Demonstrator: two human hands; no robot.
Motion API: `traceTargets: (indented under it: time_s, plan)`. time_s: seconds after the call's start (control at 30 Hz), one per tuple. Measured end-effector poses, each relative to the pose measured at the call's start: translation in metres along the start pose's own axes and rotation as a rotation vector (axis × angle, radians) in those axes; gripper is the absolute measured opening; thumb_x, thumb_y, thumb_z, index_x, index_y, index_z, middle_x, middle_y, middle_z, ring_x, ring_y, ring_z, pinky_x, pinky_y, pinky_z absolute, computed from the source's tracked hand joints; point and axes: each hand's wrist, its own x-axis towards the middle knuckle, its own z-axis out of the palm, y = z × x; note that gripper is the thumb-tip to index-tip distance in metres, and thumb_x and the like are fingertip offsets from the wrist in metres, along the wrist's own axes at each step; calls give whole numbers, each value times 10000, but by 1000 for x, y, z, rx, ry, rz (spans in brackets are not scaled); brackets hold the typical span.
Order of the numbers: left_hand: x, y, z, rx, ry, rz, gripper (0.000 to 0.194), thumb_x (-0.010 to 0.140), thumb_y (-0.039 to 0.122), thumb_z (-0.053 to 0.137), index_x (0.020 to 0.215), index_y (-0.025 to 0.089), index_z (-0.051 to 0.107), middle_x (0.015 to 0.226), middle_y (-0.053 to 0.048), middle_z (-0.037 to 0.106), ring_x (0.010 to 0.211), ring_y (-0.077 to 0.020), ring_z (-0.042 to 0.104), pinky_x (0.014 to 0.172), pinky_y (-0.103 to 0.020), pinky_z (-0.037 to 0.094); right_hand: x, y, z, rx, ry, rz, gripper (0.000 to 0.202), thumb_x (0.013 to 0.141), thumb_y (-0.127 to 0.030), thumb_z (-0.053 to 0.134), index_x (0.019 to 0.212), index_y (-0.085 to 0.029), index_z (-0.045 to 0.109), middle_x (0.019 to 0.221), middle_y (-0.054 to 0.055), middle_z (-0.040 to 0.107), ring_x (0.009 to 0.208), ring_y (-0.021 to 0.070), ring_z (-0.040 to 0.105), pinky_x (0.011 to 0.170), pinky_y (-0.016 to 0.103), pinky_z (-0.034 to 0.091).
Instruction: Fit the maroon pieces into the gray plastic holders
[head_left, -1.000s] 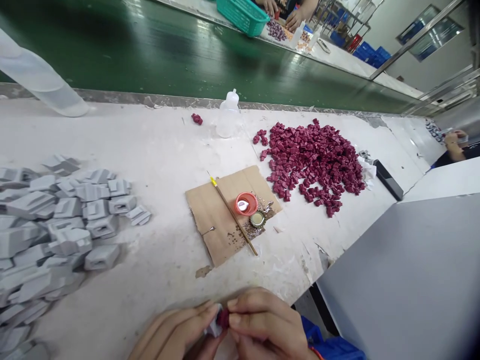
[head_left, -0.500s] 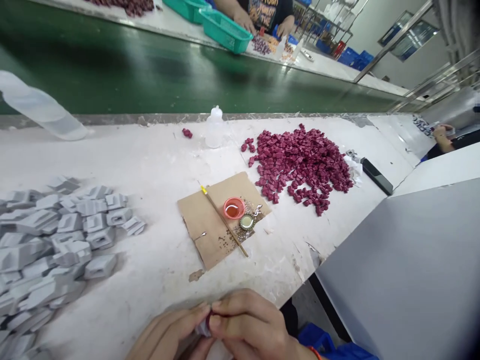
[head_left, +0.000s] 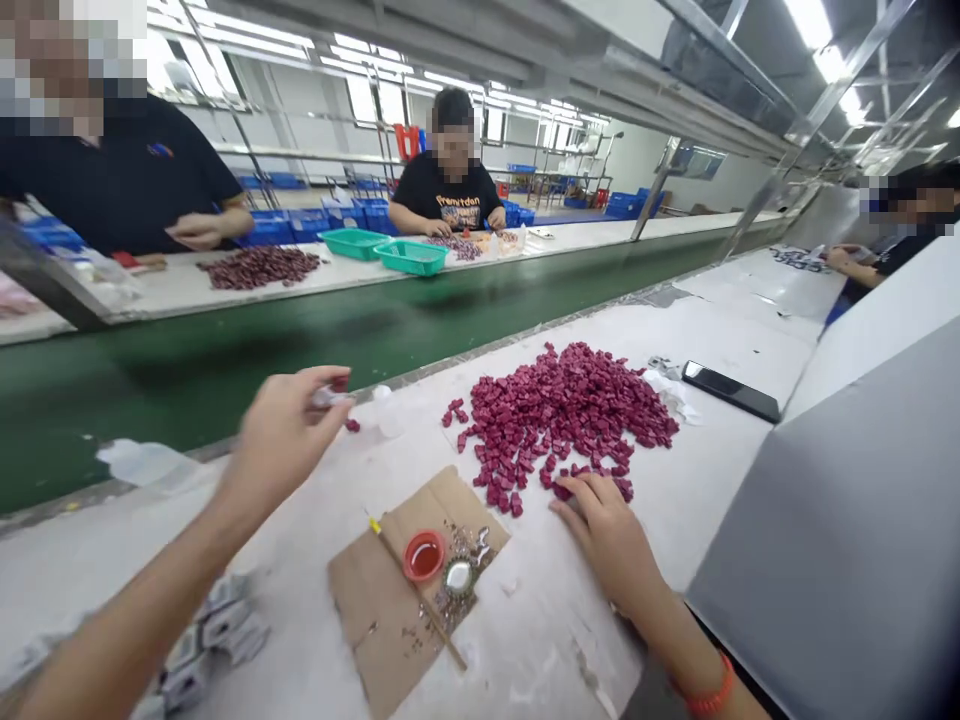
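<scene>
The green conveyor belt is running across the view beyond the white worktable, with other people working at its far side. On the table, the heap of dark red pieces is lying right of centre, and a cardboard sheet is carrying a red cap, a metal cap and a thin brush.

The right hand is the nearer one to the heap: the pieces are lying directly ahead of its fingertips, away from the body. It is resting palm down, fingers narrowly spread, touching the nearest pieces; whether it is gripping one cannot be told.

The left hand is extending toward the belt, arm stretched, pinching a small assembled part between thumb and fingertips, near a white squeeze bottle.
</scene>
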Motion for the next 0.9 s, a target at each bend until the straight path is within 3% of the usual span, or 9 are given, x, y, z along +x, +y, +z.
traceTargets:
  time_s: [0.1, 0.17, 0.27, 0.33, 0.47, 0.6, 0.73, 0.83, 0.9]
  plan:
    - [72, -1, 37, 136, -113, -122, 331, 914, 348, 610, 1195, 176, 577, 1157, -70, 633, 1002, -206, 637, 887, -446, 549, -6, -1, 5, -16, 52, -43, 382, 1031, -353, 388, 983, -153, 710, 827, 101, 706, 758, 248, 692, 603, 356, 570]
    - [102, -10, 60, 207, -161, -193, 334, 906, 351, 627, 1192, 184, 583, 1205, -79, 623, 1048, -218, 631, 897, -451, 553, -12, 1, 4, -46, 92, -72, 375, 1036, -344, 384, 1026, -151, 706, 859, 99, 707, 772, 229, 699, 631, 335, 570]
    - [121, -22, 73, 263, -201, -255, 341, 902, 355, 632, 1198, 194, 582, 1244, -85, 609, 1086, -228, 620, 917, -459, 548, -18, 7, 3, -47, 141, -80, 360, 1030, -375, 413, 1081, -152, 692, 914, 89, 696, 797, 193, 710, 692, 293, 575]
    - [117, -26, 61, 270, -196, -253, 391, 899, 361, 633, 1245, 197, 554, 1288, -95, 584, 1123, -244, 605, 938, -481, 537, -18, 11, 0, 40, 148, -30, 344, 1016, -399, 448, 1073, -171, 699, 928, 76, 680, 796, 169, 709, 705, 258, 574]
    - [60, -31, -2, 220, -180, -120, 470, 927, 422, 572, 1328, 194, 484, 1299, -103, 581, 1152, -251, 593, 970, -496, 509, -22, 17, -8, 281, 95, 163, 272, 941, -464, 568, 954, -258, 745, 956, 40, 701, 853, 155, 706, 767, 212, 576]
    - [-51, -44, -51, 227, -309, -21, 429, 847, 635, 512, 963, 253, 669, 938, -23, 696, 861, -215, 669, 764, -384, 562, -32, 13, -16, 511, 83, 590, 268, 801, -509, 723, 958, -295, 760, 960, 15, 770, 829, 148, 727, 717, 153, 587]
    - [-137, -73, -40, 238, -360, 105, 436, 817, 689, 459, 924, 362, 726, 969, -18, 716, 865, -242, 719, 735, -372, 600, -39, -15, -23, 948, 61, 856, 299, 650, -495, 856, 850, -285, 785, 761, 23, 786, 563, 126, 694, 559, 155, 592]
    - [-162, -91, -24, 218, -300, 211, 569, 920, 636, 245, 933, 339, 730, 1015, -62, 719, 931, -288, 711, 800, -481, 596, -39, -44, -28, 1194, -29, 860, 239, 671, -460, 861, 827, -288, 807, 805, 71, 806, 583, 157, 725, 551, 203, 611]
    - [-174, -99, -17, 178, -212, 242, 422, 932, 573, 355, 977, 368, 722, 1164, -56, 696, 1080, -332, 660, 926, -596, 529, -40, -62, -32, 1281, -83, 825, 222, 716, -442, 838, 886, -302, 807, 845, 85, 809, 626, 171, 745, 576, 229, 620]
